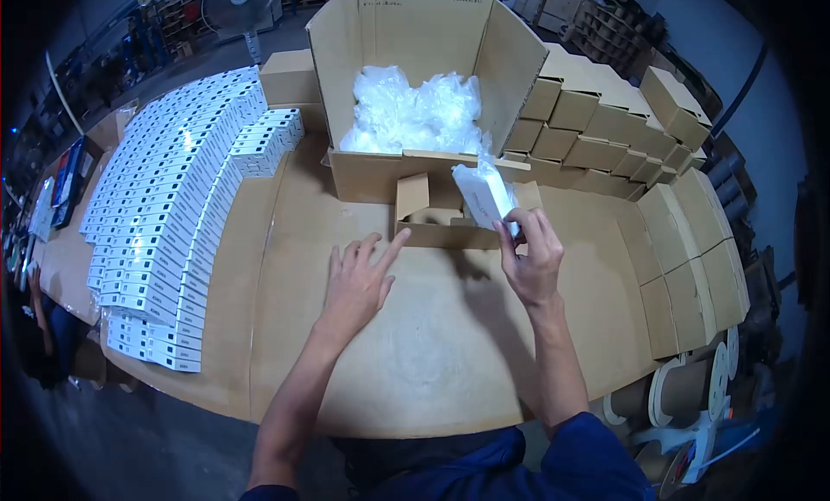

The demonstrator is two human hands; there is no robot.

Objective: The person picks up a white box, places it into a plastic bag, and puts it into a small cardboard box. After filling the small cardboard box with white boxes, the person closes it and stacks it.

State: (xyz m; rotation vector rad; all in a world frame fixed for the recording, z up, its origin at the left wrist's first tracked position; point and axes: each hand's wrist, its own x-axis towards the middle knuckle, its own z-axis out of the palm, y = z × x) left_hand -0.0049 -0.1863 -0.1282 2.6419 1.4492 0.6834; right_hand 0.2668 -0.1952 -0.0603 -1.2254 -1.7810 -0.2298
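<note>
My right hand [534, 255] pinches the lower corner of a white box in a clear plastic bag [484, 192]. The bagged box is tilted and hangs over the right part of a small open cardboard box [445, 236], whose flaps stand up. My left hand [361, 276] lies with its fingers spread on the table, the index fingertip at the small box's left front corner. Right behind stands a large open carton [380, 177] with a heap of clear plastic bags [415, 112] in it. What lies inside the small box is partly hidden.
Stacked white boxes with printed labels [164, 207] cover the table's left side. Brown cardboard boxes [596, 112] are piled at the back right, with more boxes [692, 250] along the right edge. Cable spools [692, 389] stand below right. A fan [242, 8] is behind.
</note>
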